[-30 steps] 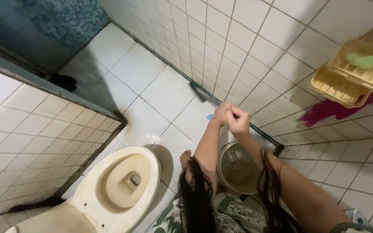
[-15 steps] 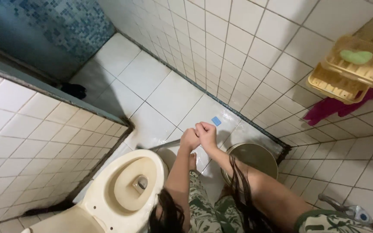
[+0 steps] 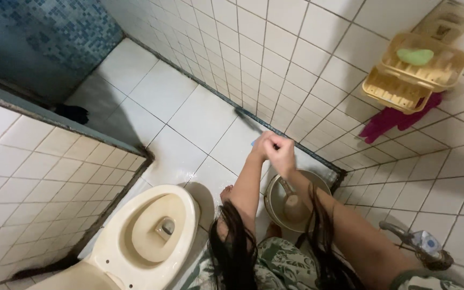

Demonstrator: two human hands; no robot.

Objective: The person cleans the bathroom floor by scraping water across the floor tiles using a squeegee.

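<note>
My left hand [image 3: 261, 145] and my right hand [image 3: 282, 151] are closed together on the thin handle of a dark scrubbing brush [image 3: 246, 117]. The brush's blurred end lies on the wet white floor tiles [image 3: 205, 115], close to the foot of the tiled wall. A small blue piece [image 3: 254, 143] on the floor peeks out beside my left hand. Both forearms reach forward over my knees, with long dark hair hanging over them.
A round bucket [image 3: 318, 185] with a dipper [image 3: 291, 203] inside stands in the corner under my right arm. A cream toilet bowl [image 3: 186, 225] is at lower left beside a low tiled partition [image 3: 38, 177]. Yellow soap racks [image 3: 398, 91], a pink cloth [image 3: 393, 119] and a tap [image 3: 415, 241] are on the right wall.
Half a second ago my hands were lower, near the toilet, with the handle pointing left. They have swung back up toward the wall, and the brush end is at the wall's foot again.
</note>
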